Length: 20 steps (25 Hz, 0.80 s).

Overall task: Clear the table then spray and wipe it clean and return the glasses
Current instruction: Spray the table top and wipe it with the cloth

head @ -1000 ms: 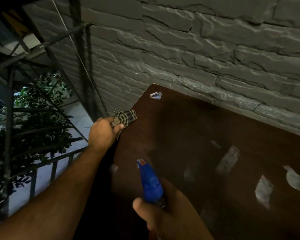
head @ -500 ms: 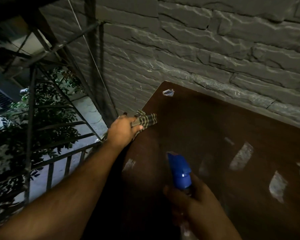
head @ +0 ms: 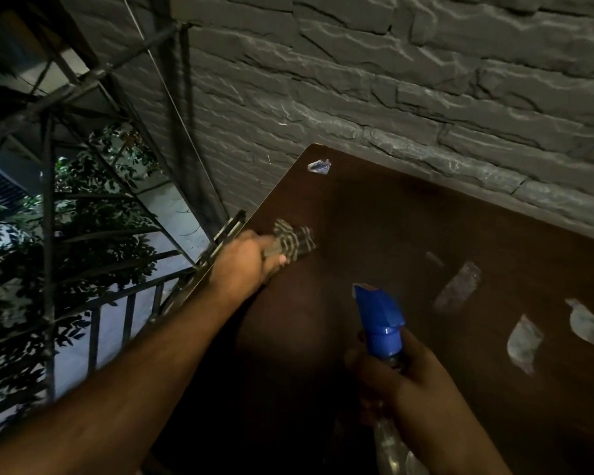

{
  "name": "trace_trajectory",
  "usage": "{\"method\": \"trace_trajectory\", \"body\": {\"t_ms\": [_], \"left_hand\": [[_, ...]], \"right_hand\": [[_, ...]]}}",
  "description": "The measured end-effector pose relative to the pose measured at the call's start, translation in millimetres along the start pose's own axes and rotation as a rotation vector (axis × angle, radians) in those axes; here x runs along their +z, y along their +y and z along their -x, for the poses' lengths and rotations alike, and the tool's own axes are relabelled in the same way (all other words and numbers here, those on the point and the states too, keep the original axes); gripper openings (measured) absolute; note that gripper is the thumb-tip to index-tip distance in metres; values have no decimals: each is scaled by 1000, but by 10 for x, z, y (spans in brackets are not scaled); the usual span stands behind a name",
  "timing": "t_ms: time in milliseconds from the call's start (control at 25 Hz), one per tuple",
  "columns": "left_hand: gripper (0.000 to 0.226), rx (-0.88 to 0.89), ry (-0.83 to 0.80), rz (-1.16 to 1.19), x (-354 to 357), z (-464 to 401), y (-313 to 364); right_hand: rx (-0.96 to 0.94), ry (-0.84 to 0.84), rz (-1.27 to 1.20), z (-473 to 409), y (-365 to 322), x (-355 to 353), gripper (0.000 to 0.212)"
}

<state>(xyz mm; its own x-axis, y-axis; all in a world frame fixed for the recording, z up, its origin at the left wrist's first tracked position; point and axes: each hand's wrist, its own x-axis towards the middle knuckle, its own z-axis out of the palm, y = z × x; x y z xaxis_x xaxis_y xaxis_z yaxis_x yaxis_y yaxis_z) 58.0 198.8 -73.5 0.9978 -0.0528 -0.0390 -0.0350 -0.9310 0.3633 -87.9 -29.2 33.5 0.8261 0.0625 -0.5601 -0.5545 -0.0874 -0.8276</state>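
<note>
A dark brown table (head: 391,228) stands against a grey stone wall. My left hand (head: 246,265) grips a striped cloth (head: 294,241) and presses it on the table near its left edge. My right hand (head: 402,382) holds a spray bottle (head: 379,320) with a blue nozzle head, upright over the near part of the table; its clear body shows below my fingers. A small shiny scrap (head: 319,166) lies near the table's far left corner. No glasses are in view.
The stone wall (head: 391,97) runs along the table's far side. A black metal railing (head: 124,313) and a slanted metal frame stand to the left, with leafy plants (head: 83,228) beyond. Pale light patches (head: 523,341) reflect on the right part of the tabletop.
My left hand has slid the cloth from the table's left edge further onto the top. The spray bottle in my right hand has shifted right and slightly away from me.
</note>
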Motion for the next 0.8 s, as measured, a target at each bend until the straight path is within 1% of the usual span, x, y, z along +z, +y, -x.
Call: {"method": "trace_trajectory", "body": {"t_ms": [80, 120, 160, 200, 280, 320, 360, 400, 480, 520, 560, 600, 640, 680, 720, 760, 800], "left_hand": [[39, 274, -164, 27, 34, 286, 203], [38, 344, -173, -11, 42, 361, 165], [38, 307, -140, -41, 10, 351, 72], [36, 171, -70, -56, -29, 296, -35], [33, -179, 88, -48, -84, 233, -199], [34, -248, 118, -46, -68, 256, -195], [35, -210, 104, -54, -35, 293, -120], [38, -96, 45, -39, -10, 375, -43], [40, 223, -89, -26, 52, 581, 19], [40, 314, -110, -40, 37, 623, -62], [38, 282, -78, -52, -11, 593, -182], [36, 116, 7, -49, -50, 533, -315], [34, -123, 109, -41, -100, 486, -424], [33, -311, 178, -27, -121, 487, -477], [33, -369, 202, -18, -89, 537, -479], [34, -318, 164, -10, -51, 624, -419], [36, -182, 71, 19, -17, 748, -321]], "right_hand": [[-6, 5, 69, 6, 18, 27, 26], [-6, 7, 90, 9, 21, 40, 30], [0, 6, 96, 19, 15, 50, 29], [5, -3, 94, 28, 12, 55, 25], [32, -41, 71, 54, -18, 56, 21], [55, -63, 58, 70, -37, 60, 22], [67, -76, 53, 84, -60, 60, 22], [74, -87, 59, 103, -78, 92, 22], [74, -102, 74, 128, -107, 157, 21], [70, -111, 75, 139, -112, 189, 21], [67, -116, 73, 147, -111, 218, 21], [64, -116, 73, 149, -111, 242, 21], [63, -117, 77, 144, -101, 256, 21], [67, -123, 78, 141, -90, 268, 21], [76, -129, 70, 138, -78, 279, 22], [86, -135, 54, 139, -77, 292, 24], [90, -137, 36, 143, -76, 311, 25]]}}
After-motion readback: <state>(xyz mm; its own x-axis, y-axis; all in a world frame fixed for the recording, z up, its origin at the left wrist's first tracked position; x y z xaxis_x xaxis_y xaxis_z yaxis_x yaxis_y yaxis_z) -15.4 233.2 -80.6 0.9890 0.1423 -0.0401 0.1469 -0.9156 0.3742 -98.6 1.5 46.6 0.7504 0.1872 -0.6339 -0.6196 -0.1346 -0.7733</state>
